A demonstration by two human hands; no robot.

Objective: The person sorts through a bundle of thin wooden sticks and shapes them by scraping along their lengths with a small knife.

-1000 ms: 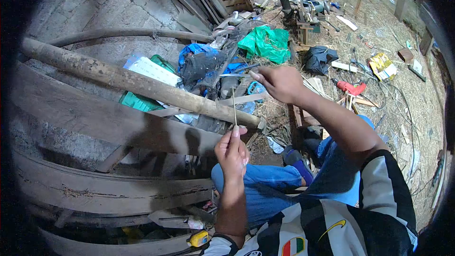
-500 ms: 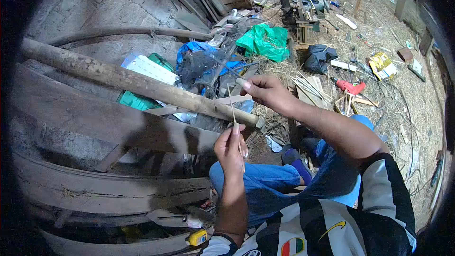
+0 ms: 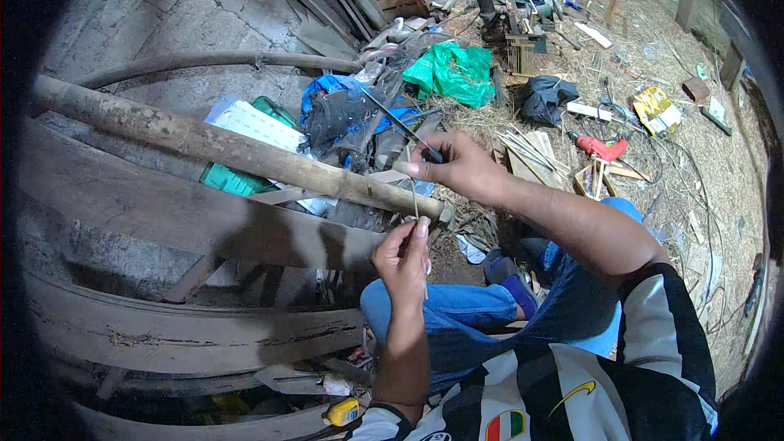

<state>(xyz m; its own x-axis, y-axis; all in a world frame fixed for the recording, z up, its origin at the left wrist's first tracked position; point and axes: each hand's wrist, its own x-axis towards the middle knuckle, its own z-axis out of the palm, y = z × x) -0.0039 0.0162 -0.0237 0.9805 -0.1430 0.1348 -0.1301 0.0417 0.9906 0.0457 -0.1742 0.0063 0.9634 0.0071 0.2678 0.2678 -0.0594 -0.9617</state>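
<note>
Between the thumb and fingers of my left hand (image 3: 403, 261) is a thin, pale stick (image 3: 415, 206), possibly wood or bamboo. It stands nearly upright, with its lower end showing below the palm. My right hand (image 3: 461, 165) is closed around the dark handle of a knife (image 3: 390, 112), whose long narrow blade points up and to the left. The right thumb lies close to the stick's upper part; whether it touches cannot be made out. Both hands are above my lap, beside the end of a thick bamboo pole (image 3: 269, 170).
Wooden planks (image 3: 188, 327) lie at the left, with a yellow tape measure (image 3: 342, 412) near my left elbow. Beyond my right arm are a red power drill (image 3: 600, 148), thin sticks (image 3: 535, 151) and a black bag (image 3: 547, 100). A green plastic bag (image 3: 451, 73) lies ahead.
The knife has turned so that its blade now shows, slanting up-left. My right hand has moved slightly down and left along the stick; my left hand has shifted slightly right.
</note>
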